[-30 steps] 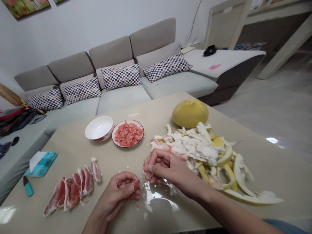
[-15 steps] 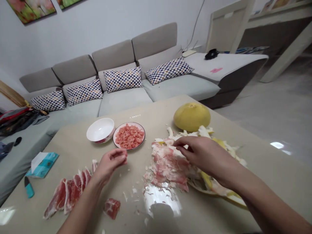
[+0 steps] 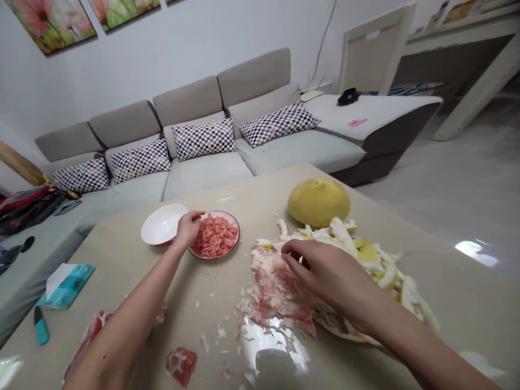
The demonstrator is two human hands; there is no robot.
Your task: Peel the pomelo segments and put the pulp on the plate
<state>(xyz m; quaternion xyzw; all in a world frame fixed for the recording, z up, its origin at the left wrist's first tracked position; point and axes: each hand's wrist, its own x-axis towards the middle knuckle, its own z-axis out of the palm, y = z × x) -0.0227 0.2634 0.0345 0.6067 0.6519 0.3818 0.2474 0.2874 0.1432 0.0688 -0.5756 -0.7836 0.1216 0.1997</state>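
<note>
My left hand (image 3: 189, 228) reaches to the left rim of a plate (image 3: 239, 234) heaped with small pieces of pink pomelo flesh (image 3: 216, 236). Its fingers are bent together over the pieces, and anything between them is hidden. Over a spread of pinkish pomelo membranes (image 3: 271, 290) hovers my right hand (image 3: 319, 271), fingers curled and thumb close to the fingertips; I cannot make out anything held there. An unpeeled segment chunk of pomelo (image 3: 181, 365) lies near the front edge. More pomelo segments (image 3: 87, 338) are partly covered by my left forearm.
A white bowl (image 3: 160, 225) stands left of the plate. A yellow pomelo (image 3: 319, 202) sits at the back right, with pomelo peel (image 3: 388, 271) piled before it. At left lie a tissue pack (image 3: 67, 286) and a teal-handled knife (image 3: 41, 326). A sofa (image 3: 203, 181) stands behind the table.
My left hand has moved forward from above the table to the plate, and its forearm now covers most of the pomelo segments. My right hand has stayed nearly in place over the membranes.
</note>
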